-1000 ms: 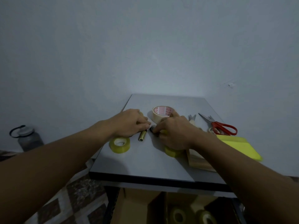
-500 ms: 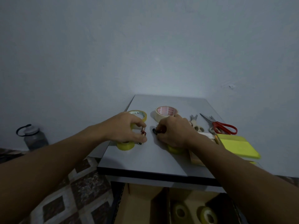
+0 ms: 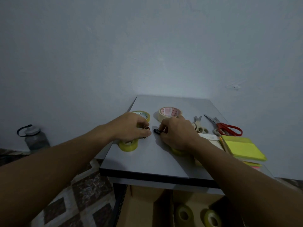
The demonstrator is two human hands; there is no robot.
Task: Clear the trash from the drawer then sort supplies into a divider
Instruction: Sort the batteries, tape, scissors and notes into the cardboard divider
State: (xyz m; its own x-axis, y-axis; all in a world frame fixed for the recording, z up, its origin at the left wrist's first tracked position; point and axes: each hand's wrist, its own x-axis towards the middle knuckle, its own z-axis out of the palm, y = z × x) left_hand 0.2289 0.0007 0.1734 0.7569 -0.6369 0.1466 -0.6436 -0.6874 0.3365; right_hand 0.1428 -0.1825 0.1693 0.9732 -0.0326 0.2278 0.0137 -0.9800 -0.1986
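As my left hand (image 3: 131,126) curls above the table (image 3: 150,161), its thumb and fingers pinch a small reddish piece (image 3: 146,128); I cannot tell what it is. Just beside it, my right hand (image 3: 177,133) pinches a small black clip (image 3: 157,131) at its fingertips. A yellow tape roll (image 3: 128,145) lies under my left hand, a second yellow roll (image 3: 142,114) lies behind it, and a masking tape roll (image 3: 169,113) sits behind my right hand. Further right lie pale scissors (image 3: 199,126), red-handled scissors (image 3: 226,127) and yellow sticky notes (image 3: 242,148). Below the table's near edge, the cardboard divider (image 3: 142,207) holds two tape rolls (image 3: 184,214), both right of its partition. A water bottle (image 3: 34,138) stands on the floor at left.
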